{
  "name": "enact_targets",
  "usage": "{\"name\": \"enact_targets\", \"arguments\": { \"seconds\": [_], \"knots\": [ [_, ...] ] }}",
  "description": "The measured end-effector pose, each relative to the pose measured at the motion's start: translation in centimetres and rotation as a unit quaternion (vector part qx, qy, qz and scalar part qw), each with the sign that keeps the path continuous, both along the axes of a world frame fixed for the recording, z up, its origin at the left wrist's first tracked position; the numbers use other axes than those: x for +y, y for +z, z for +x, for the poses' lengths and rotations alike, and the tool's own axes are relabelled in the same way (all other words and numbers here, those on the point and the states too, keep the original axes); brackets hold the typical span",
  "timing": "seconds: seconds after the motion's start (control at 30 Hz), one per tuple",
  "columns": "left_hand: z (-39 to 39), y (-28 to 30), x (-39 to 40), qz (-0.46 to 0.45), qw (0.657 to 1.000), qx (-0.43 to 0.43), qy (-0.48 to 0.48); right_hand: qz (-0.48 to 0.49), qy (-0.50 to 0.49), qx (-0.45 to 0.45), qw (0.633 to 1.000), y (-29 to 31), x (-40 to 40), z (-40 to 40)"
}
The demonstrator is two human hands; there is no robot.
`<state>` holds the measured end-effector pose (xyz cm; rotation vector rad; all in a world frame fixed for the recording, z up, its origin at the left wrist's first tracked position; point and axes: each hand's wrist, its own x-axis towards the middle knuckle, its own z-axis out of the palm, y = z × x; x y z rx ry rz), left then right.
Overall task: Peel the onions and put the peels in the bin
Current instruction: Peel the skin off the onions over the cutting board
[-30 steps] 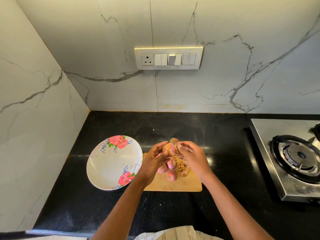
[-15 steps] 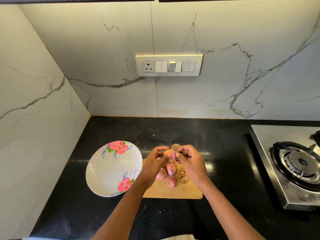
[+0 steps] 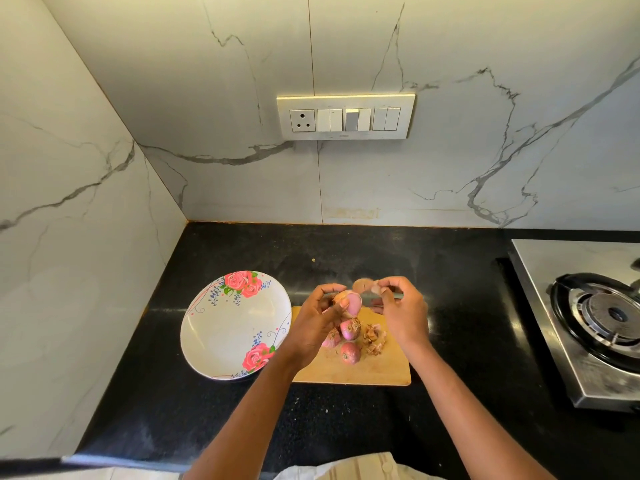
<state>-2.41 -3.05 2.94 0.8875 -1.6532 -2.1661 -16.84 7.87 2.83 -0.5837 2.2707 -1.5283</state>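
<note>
Here, 2 bare hands peel a small pink onion above a wooden chopping board

The left hand (image 3: 320,320) curls its fingers and thumb round the small, half-peeled pink onion (image 3: 349,303), holding it just above the far edge of the pale rectangular wooden chopping board (image 3: 381,372); the right hand (image 3: 403,310), close beside it, pinches a thin papery brown strip of peel (image 3: 367,285) between thumb and fingertips, lifted clear of the onion. Below the hands, 3 more small pink unpeeled onions (image 3: 350,353) lie bunched on the board, with a little heap of dry brown peels (image 3: 374,337) just to their right. A round white plate with pink rose prints (image 3: 221,334) sits on the black stone counter (image 3: 242,251), touching the board's left edge, and a steel gas stove (image 3: 595,323) stands well apart at the right
</note>
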Motion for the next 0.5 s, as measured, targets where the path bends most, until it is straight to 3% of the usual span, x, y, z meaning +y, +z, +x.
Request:
{"name": "enact_targets", "arguments": {
  "seconds": [0.13,0.33,0.43,0.5],
  "knots": [
    [0.7,-0.4,-0.4,0.084,0.996,0.017,0.036,0.072,0.048,-0.040,0.995,-1.9,0.9,-1.0],
    [0.1,-0.9,0.1,0.112,0.992,0.017,0.064,0.198,0.171,0.005,0.965,-4.4,1.7,-0.1],
    [-0.1,-0.8,0.5,0.072,0.996,0.011,0.051,0.194,0.147,0.023,0.970,-4.3,1.8,-0.1],
    [-0.1,-0.7,0.6,0.045,0.998,0.009,0.051,0.137,0.129,-0.011,0.982,-3.0,1.6,0.1]
  ]
}}
